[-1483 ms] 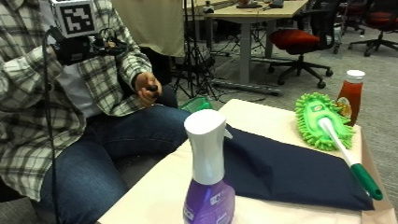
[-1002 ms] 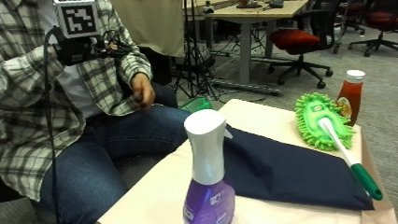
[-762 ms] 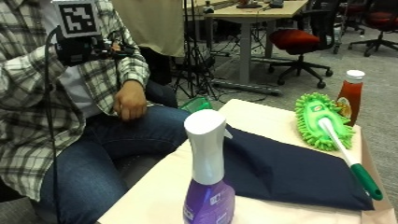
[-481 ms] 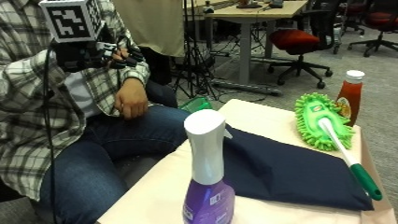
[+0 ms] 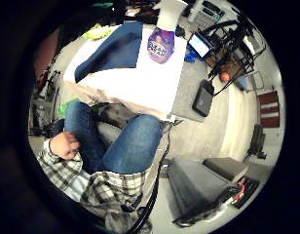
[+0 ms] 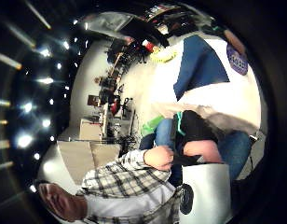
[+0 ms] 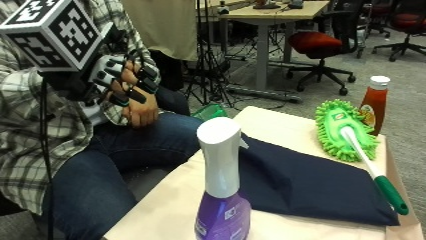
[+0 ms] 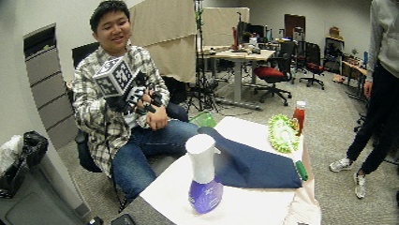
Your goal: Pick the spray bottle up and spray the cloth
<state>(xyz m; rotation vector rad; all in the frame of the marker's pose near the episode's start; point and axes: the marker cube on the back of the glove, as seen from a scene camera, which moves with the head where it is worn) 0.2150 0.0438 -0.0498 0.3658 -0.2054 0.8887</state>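
The counter (image 7: 166, 200) is draped in a smooth cream sheet and stands in an open office with grey carpet, desks and red-seated swivel chairs (image 7: 326, 42) at 12 o'clock. On it, at 6 o'clock in the outside view, stands the spray bottle (image 7: 221, 192) — upright, a purple translucent body under a tall white rounded head. Just beyond it, toward 3 o'clock, lies the cloth (image 7: 313, 185), dark navy, matte and gently rumpled, spread flat. A fluffy lime-green duster (image 7: 346, 127) with a white and green handle lies along the cloth's far edge, and a red sauce bottle (image 7: 374, 104) with a white cap stands at 1 o'clock.

The gloved right hand (image 7: 123, 80) is raised at 10 o'clock, well apart from the bottle, fingers loosely curled and holding nothing; the bare hand (image 7: 141, 107) rests on a jeaned thigh.

The wide outside view alone shows a grey cabinet (image 8: 47, 93) against the wall. The palm views look down from above — the bottle's purple label, the navy cloth and the person's jeans.
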